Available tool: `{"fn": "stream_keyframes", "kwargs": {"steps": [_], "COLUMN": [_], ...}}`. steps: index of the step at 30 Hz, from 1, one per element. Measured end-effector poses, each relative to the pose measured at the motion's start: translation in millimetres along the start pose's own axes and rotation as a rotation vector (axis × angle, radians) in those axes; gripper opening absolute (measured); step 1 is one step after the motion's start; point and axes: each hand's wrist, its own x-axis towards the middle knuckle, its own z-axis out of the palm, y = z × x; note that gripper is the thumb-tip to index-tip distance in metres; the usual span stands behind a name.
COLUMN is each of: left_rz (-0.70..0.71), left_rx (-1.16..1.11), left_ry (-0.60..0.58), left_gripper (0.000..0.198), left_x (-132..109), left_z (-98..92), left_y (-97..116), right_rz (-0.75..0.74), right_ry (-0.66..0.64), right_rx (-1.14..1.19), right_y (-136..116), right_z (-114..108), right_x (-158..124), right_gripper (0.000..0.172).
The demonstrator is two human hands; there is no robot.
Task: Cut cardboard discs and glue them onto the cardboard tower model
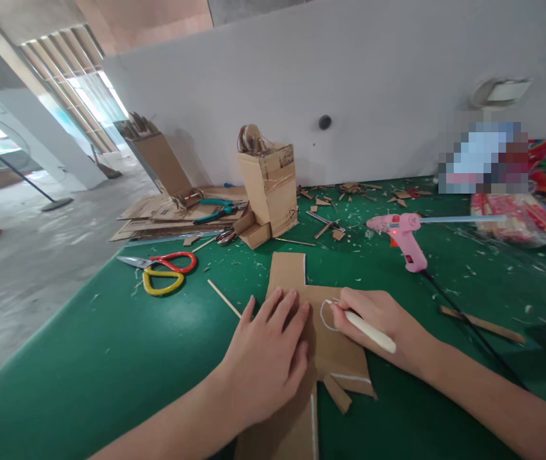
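A cut piece of brown cardboard (pixel 343 351) lies on the green table in front of me, with white lines along some edges. My left hand (pixel 270 351) rests flat on it, fingers spread. In my right hand (pixel 373 319) is a white marker pen (pixel 371 331), its tip down on the cardboard beside a white curved outline. A narrow cardboard strip (pixel 337 393) sticks out at the piece's lower edge. Just beyond my left fingers lies a thin wooden stick (pixel 224 298), partly hidden by them.
Scissors (pixel 165 268) with red and yellow handles lie left. Teal-handled pliers (pixel 218 209) rest near stacked cardboard (pixel 158 220). A cardboard box (pixel 275 191) stands at the back. To the right are a pink glue gun (pixel 405 236) with its cord, and plastic-wrapped materials (pixel 507 220).
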Motion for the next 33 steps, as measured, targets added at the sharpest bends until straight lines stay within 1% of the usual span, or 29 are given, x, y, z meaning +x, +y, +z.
{"fn": "stream_keyframes", "kwargs": {"steps": [4, 7, 9, 11, 14, 16, 18, 22, 24, 26, 27, 30, 32, 33], "left_rz": [-0.068, -0.08, -0.06, 0.002, 0.136, 0.144, 0.111, 0.056, 0.034, 0.016, 0.007, -0.022, -0.036, -0.016], "left_rx": [0.054, 0.056, 0.033, -0.002, -0.05, -0.067, -0.062, -0.021, 0.001, 0.026, 0.038, 0.068, 0.088, 0.089], "left_ry": [0.034, 0.045, 0.037, 0.023, 0.012, -0.011, -0.018, 0.015, 0.025, 0.035, 0.043, 0.069, 0.099, 0.115], "left_gripper": [0.049, 0.045, 0.04, 0.037, 0.051, 0.058, 0.06, 0.057, 0.057, 0.058, 0.058, 0.058, 0.055, 0.052], "left_x": [-4, 0, 7, 14, 19, 19, 18, 15, 14, 13, 13, 10, 8, 7], "left_z": [1.3, -5.9, -12.6, -17.5, -17.2, -13.2, -9.1, -6.5, -6.3, -5.3, -4.6, -3.9, -6.6, -8.7], "left_y": [15, 15, 8, -4, -21, -27, -26, -15, -10, -6, -5, -2, 2, 5], "right_rz": [-0.021, -0.018, -0.013, -0.016, -0.023, -0.034, -0.04, -0.011, 0.008, 0.087, 0.163, 0.438, 0.552, 0.575], "right_ry": [0.01, -0.006, -0.009, 0.001, 0.007, -0.002, -0.002, 0.028, 0.022, 0.033, 0.065, 0.253, 0.355, 0.376], "right_rx": [0.007, 0.019, 0.011, 0.0, 0.001, 0.012, 0.017, 0.004, 0.021, 0.086, 0.138, 0.383, 0.562, 0.625], "right_y": [1, 0, 0, 0, 1, 2, 2, 0, 0, 2, 4, 12, 16, 17], "right_z": [1, 0, -1, -1, 0, 0, 0, 0, 0, -1, -2, -3, -4, -4], "right_x": [1, 2, 1, 1, 0, 0, 0, 0, -1, -2, -2, 1, 5, 7], "right_gripper": [0.023, 0.023, 0.023, 0.023, 0.023, 0.023, 0.024, 0.025, 0.026, 0.025, 0.025, 0.026, 0.027, 0.027]}}
